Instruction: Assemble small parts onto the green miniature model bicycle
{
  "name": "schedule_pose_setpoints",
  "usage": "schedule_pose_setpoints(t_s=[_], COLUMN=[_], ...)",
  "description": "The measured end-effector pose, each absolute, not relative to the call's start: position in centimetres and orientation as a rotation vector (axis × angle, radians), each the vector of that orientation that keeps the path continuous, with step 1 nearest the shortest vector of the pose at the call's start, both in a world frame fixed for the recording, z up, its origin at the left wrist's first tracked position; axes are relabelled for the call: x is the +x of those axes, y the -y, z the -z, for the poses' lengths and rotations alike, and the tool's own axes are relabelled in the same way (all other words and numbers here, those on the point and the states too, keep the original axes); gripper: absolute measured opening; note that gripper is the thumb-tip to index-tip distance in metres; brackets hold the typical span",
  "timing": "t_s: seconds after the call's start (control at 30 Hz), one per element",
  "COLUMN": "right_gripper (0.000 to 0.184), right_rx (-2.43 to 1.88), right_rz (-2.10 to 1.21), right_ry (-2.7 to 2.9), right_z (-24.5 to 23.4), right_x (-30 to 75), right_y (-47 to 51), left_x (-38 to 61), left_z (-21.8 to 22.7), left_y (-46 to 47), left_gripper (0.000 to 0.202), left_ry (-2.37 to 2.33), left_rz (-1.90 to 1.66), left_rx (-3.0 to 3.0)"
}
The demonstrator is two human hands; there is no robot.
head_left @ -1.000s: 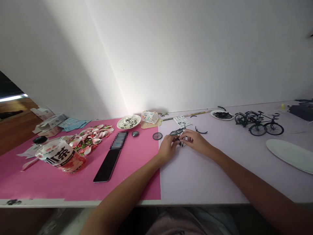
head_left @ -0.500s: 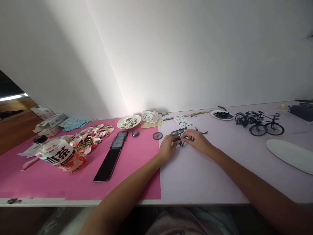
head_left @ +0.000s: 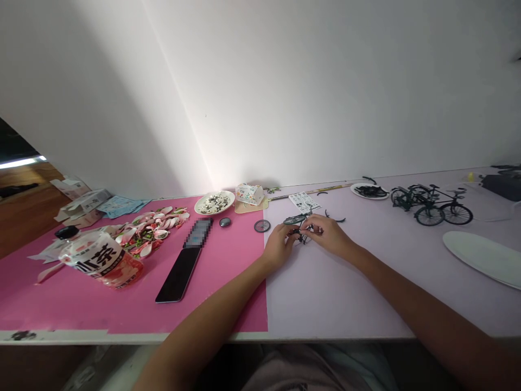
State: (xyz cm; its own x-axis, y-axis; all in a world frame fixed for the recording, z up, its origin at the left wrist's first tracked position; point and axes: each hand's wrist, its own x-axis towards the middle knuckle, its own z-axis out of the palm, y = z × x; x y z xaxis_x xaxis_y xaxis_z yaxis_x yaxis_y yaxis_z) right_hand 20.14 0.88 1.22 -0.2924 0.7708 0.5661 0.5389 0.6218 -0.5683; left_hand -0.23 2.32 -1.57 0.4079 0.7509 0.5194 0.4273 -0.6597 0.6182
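Left of the fingers, a pink sheet covers part of the tabletop. On it, nearest the fingers, lie a small dark rounded object and a black phone, its upper part blurred. Farther left come a heap of pink and white pieces, a bottle with a black cap, blue packets and pale boxes. Beyond the fingers, to the left, stand a plate of black and white bits and a floral box. Well to their right lies an oval white plate; a pale wall rises behind.
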Motion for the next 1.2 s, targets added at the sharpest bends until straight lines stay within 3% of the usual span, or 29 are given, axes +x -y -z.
schedule_pose_setpoints(t_s=[1.2], right_gripper=[0.012], right_rx=[-1.000], right_rz=[-0.290], right_ry=[1.985], right_z=[-0.83], right_x=[19.84], right_y=[-0.81], left_x=[-0.20], left_z=[1.97], left_y=[-2.45], left_gripper=[0.025], left_ry=[-0.989], left_rz=[-1.179], left_rx=[2.274])
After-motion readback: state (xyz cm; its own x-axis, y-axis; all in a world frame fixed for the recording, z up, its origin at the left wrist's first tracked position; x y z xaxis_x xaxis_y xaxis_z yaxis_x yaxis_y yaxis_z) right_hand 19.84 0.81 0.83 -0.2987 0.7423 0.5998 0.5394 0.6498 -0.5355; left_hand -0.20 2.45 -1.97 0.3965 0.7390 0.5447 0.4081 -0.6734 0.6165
